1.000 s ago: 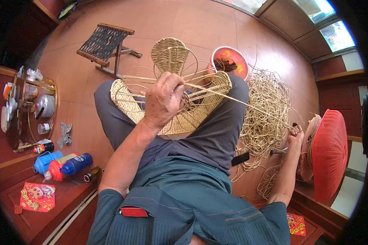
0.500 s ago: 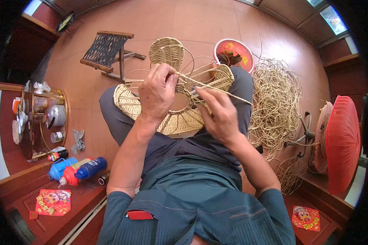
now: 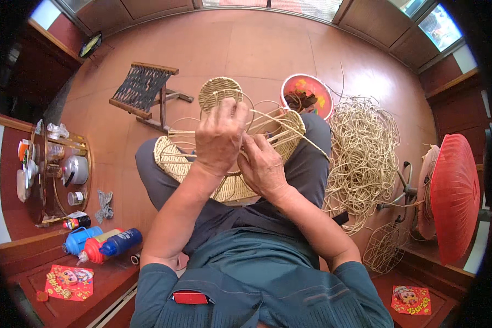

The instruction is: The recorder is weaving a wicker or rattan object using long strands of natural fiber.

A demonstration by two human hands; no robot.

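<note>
A half-woven straw piece on a wire frame lies across my lap. It has a round woven pad (image 3: 220,90) at the far end and curved woven panels (image 3: 169,156) at the sides. My left hand (image 3: 221,136) is closed above its middle, pinching a twisted straw cord (image 3: 306,141) that trails right over the frame and my right knee. My right hand (image 3: 263,168) rests close against the left, its fingers bent together at the frame's centre; what they grip is hidden. Both hands cover most of the centre ring.
A large heap of loose straw cord (image 3: 363,158) lies on the floor to my right. Beyond my right knee stands a red basin (image 3: 317,90) with dark scraps. A folding stool (image 3: 142,90) is at far left, bottles (image 3: 120,242) at near left, a red-covered fan (image 3: 455,199) at right.
My right hand has moved left, from the loose cord to beside my left hand. My left hand has turned knuckles-up over the frame. The view has shifted slightly.
</note>
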